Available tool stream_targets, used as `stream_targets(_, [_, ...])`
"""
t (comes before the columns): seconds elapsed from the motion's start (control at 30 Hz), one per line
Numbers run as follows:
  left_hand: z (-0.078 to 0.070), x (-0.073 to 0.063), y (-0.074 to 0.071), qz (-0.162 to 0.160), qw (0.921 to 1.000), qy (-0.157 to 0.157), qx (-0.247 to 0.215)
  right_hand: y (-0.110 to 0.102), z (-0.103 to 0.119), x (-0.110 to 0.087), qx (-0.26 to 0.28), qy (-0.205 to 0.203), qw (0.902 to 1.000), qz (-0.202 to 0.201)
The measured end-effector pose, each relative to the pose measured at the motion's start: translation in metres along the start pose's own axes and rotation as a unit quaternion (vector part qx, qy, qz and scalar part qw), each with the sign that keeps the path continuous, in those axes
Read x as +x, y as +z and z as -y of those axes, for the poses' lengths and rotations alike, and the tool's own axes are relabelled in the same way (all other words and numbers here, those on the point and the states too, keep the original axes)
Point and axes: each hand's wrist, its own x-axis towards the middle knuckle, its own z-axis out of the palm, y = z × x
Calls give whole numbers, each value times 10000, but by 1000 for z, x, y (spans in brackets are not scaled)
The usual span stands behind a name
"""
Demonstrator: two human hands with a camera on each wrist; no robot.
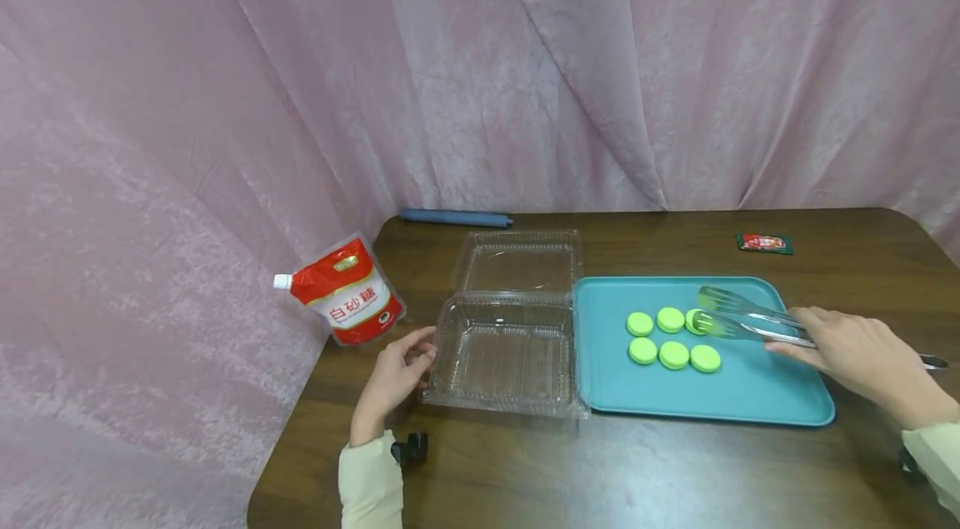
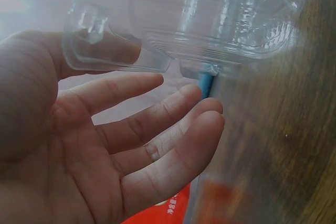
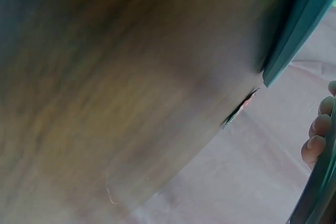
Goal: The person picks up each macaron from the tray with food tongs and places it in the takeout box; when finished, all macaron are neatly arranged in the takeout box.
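Nearest: left sleeve (image 1: 371,479) and right sleeve (image 1: 937,458), pale, with a black wrist mount (image 1: 409,449) by the left cuff, over the dark wood table (image 1: 495,471).

Left hand (image 1: 397,375): at the left rim of the clear container base (image 1: 517,362). Fingers loose, slightly bent, no firm grip showing; left wrist view has the thumb seen through the plastic lip.

Right hand (image 1: 862,354): curled round the tongs (image 1: 776,336), over the right part of the teal tray (image 1: 705,396). Right wrist view catches only fingertips and handle at its edge.

Container base sits right up against the tray's left side. Six green discs on the tray, two rows of three: front row left disc (image 1: 642,351), middle (image 1: 673,356), right (image 1: 705,359); back row behind.

Step in hand, my read: lining up on the back-row right disc (image 1: 694,321). Tips are apart, the nearer one partly covering it; contact, can't tell. Next move calls for tips level either side of it, then a light even squeeze, minding the neighbours.

Further: red-and-white bag (image 1: 356,300) at the table's left edge, clear lid (image 1: 517,262) laid back behind the base, small packet (image 1: 763,243), blue rod (image 1: 456,218) at the far edge, pink curtain (image 1: 525,71) behind.
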Motion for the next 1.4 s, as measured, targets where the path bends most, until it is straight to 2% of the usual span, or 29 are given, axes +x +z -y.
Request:
stream_targets(0.17, [-2, 0, -1, 20, 10000, -16, -20, 2, 2, 2, -33, -250, 9996, -160])
stream_targets(0.43, [1, 1, 0, -64, 9999, -73, -27, 1, 2, 3, -35, -272, 9996, 19])
stream_targets(0.97, [-3, -2, -2, 33, 9999, -68, -68, -1, 3, 3, 96, -316, 9968, -724])
stream_targets(1.13, [0, 0, 0, 28, 9999, -12, -124, -2, 6, 6, 171, -264, 9965, -769])
stream_targets(1.23, [-10, -4, -1, 102, 9997, 10, -211, -3, 11, 8, 254, -207, 9970, -704])
stream_targets(1.4, [-33, -13, -5, 439, 9980, 17, -449, -3, 18, 14, 336, -290, 9957, -807])
